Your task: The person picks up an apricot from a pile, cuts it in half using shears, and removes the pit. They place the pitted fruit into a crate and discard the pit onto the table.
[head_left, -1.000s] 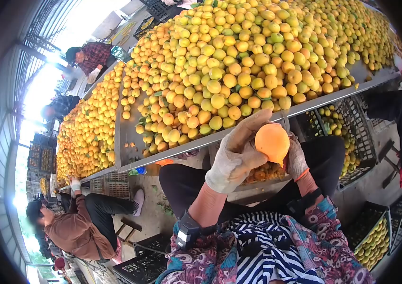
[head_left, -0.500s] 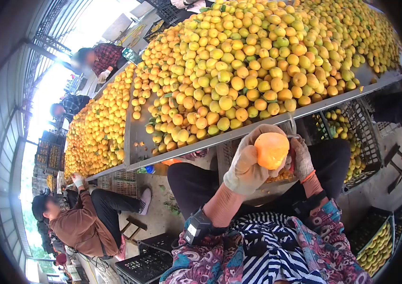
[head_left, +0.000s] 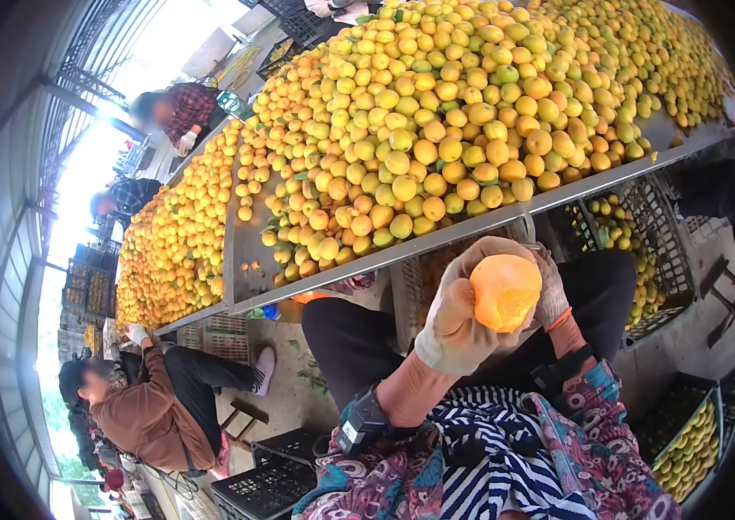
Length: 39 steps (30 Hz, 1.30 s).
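Observation:
In front of my lap, my left hand (head_left: 456, 316), in a pale work glove, is closed around a bright orange apricot (head_left: 506, 286). The fruit's surface looks partly peeled, with a rough patch low on its right side. Close behind and to the right of it is my right hand (head_left: 551, 284), gloved too, with fingers curled in. I cannot tell what the right fingers hold, as the apricot and left hand hide them. Just beyond both hands runs the metal edge of the sorting table (head_left: 367, 262), heaped with yellow-orange apricots (head_left: 437, 113).
Beneath the table on the right stands a black crate (head_left: 657, 251) of apricots; another crate (head_left: 688, 451) sits lower right. Black crates (head_left: 268, 485) lie at lower left. A person in brown (head_left: 155, 403) sits to the left, and another in plaid (head_left: 194, 108) works across the table.
The apricot has turned in my left hand, bringing a rough patch into view, and both hands have shifted slightly down. The right hand is now more hidden behind the fruit.

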{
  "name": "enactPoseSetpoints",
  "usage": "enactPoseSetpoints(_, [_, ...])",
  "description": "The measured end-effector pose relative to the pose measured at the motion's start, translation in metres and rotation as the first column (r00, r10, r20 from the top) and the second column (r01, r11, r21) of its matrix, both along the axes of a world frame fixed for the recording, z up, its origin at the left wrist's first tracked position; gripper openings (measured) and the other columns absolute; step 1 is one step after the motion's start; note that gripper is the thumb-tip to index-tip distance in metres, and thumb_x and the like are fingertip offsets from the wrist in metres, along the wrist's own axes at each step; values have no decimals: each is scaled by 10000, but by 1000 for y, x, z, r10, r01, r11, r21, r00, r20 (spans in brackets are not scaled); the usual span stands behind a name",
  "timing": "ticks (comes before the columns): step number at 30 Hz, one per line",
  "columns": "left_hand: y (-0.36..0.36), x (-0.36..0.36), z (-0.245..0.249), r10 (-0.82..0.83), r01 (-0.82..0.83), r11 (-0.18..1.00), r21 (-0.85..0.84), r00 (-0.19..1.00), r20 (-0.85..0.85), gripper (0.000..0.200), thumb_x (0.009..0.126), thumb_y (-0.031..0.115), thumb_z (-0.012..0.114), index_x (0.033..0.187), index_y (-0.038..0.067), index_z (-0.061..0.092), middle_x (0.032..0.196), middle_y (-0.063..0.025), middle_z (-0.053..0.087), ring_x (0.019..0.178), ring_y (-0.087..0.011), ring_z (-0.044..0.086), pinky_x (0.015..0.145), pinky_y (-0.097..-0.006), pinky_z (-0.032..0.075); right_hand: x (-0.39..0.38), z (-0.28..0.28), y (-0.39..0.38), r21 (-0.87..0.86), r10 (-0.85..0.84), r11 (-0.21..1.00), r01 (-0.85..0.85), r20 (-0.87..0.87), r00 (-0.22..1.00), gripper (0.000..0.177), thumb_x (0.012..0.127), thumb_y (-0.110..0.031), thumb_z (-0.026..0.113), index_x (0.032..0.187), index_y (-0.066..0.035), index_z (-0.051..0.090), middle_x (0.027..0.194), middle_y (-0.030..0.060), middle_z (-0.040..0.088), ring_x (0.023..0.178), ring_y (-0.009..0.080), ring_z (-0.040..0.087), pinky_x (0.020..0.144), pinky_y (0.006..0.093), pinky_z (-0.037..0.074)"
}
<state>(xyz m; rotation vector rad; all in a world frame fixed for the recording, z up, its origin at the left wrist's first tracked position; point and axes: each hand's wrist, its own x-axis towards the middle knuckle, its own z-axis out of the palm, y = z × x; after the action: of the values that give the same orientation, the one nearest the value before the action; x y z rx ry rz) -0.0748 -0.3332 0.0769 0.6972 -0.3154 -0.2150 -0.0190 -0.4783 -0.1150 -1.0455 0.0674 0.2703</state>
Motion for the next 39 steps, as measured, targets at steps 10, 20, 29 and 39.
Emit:
enactPoseSetpoints(10, [16,-1,-25,-201,158,954,-255,968,-153,447,955,364,499,1295,81,436,1295,-67,512,1220,-210,484,1027,-391,433,-2,10,2,173,-14,984,30,-97,995,189,983,-244,452,1056,-81,517,665,65,606,407,141,504,335,265,410])
enactPoseSetpoints(20, [8,-10,-10,0,-54,990,-131,924,-382,407,931,334,567,1143,-9,507,1035,-100,610,912,-159,638,711,-232,575,-6,15,1,199,-30,979,47,-87,996,173,976,-238,478,1044,-86,522,674,63,608,408,127,499,333,252,398])
enactPoseSetpoints(29, [12,-17,-30,43,-57,996,-75,983,-181,330,956,301,527,1170,50,505,1116,-65,592,1027,-162,602,810,-290,552,-8,21,0,200,-43,977,69,-131,990,157,968,-232,499,1034,-92,527,674,54,609,395,119,492,321,240,380])
enactPoseSetpoints(39, [12,-14,-25,-145,34,955,-294,919,-365,351,952,300,530,1165,27,475,1084,-68,593,994,-160,628,772,-300,584,-5,13,1,169,-59,983,75,-101,993,141,965,-213,496,1040,-99,532,672,53,607,402,118,497,326,242,387])
